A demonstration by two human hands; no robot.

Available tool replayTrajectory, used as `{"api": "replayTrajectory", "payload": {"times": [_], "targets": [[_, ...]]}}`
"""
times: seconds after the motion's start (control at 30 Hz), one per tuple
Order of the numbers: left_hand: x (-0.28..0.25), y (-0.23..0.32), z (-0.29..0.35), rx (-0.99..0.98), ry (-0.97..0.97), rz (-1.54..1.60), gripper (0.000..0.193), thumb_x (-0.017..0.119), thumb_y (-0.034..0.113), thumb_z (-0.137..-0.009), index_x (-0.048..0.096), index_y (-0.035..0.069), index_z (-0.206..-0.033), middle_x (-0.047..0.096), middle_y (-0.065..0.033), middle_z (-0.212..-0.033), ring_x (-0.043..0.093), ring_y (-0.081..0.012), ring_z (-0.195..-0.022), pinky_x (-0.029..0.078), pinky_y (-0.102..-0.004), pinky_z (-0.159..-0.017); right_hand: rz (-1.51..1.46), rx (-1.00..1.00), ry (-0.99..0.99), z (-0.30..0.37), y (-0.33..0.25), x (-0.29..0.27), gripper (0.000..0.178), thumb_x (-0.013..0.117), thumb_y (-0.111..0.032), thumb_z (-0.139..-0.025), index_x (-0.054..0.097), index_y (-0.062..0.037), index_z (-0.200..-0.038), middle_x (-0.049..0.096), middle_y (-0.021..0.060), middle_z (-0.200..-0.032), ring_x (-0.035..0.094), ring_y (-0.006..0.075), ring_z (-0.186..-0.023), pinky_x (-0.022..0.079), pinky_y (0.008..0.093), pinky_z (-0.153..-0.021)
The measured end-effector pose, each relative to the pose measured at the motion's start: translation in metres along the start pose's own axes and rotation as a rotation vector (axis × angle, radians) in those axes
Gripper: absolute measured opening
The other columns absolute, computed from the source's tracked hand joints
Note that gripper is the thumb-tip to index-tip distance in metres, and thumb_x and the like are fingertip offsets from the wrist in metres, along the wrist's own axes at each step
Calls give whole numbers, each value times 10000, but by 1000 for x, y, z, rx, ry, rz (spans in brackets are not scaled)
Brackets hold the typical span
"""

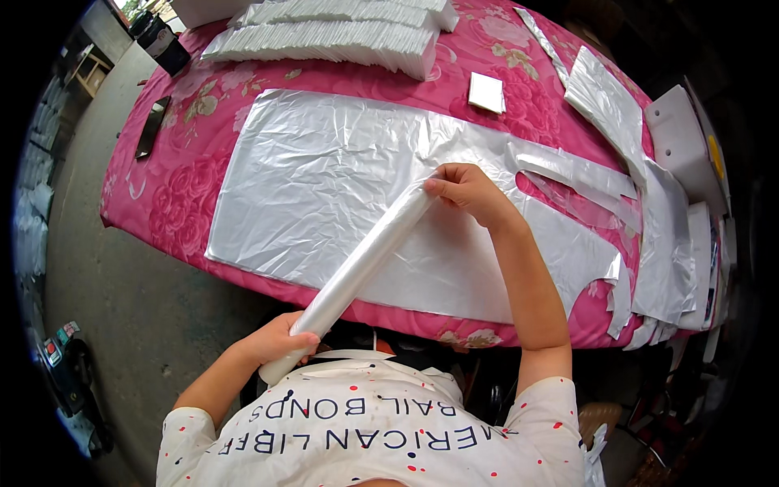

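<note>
A long, narrow folded strip of white plastic film [361, 264] runs slantwise from near my body up over the table. My left hand [280, 339] is wrapped round its lower end, close to my shirt. At the upper end my right hand [471, 193] pinches the strip between thumb and fingers. Under the strip, a wide, thin sheet of shiny white plastic [308, 154], apparently layered, lies flat and creased. Its right side has a rounded opening and narrow straps, like a disposable apron. My right forearm covers part of this sheet.
Long rows of folded white packets [333, 45] stand at the back of the pink flowered tablecloth [182, 195]. A small white square packet [487, 92] lies nearer. At left are a phone [152, 127] and a dark jar [160, 42]; at right, more plastic film [665, 243] and a white box [686, 146].
</note>
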State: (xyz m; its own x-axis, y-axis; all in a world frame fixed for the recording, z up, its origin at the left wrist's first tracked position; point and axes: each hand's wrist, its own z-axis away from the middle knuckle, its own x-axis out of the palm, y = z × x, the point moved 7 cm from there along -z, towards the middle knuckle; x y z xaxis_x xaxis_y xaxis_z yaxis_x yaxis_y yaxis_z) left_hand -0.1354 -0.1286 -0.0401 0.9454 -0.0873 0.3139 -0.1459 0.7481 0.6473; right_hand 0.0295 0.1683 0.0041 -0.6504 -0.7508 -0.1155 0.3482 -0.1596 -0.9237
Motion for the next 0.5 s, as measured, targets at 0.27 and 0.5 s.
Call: {"api": "replayTrajectory", "payload": {"times": [0.27,0.5], "targets": [[-7,-4,10,-41,-11,-74,473,643,268,-804,470,29,-1173,596,-76,-871,563,-123,-715,492,-281,-657,54,-110,356,6,18,-72,156,645,-178,-834,625,-25,-814,540,-30,-656,455,50,-570,370,200,-522],[-42,-43,51,-177,-308,-16,572,702,327,-766,487,-4,-1180,615,-95,-973,586,-148,-876,488,-296,-754,69,-132,788,52,58,-231,135,633,-165,-844,619,-34,-816,528,-33,-656,446,37,-559,362,190,-491]]}}
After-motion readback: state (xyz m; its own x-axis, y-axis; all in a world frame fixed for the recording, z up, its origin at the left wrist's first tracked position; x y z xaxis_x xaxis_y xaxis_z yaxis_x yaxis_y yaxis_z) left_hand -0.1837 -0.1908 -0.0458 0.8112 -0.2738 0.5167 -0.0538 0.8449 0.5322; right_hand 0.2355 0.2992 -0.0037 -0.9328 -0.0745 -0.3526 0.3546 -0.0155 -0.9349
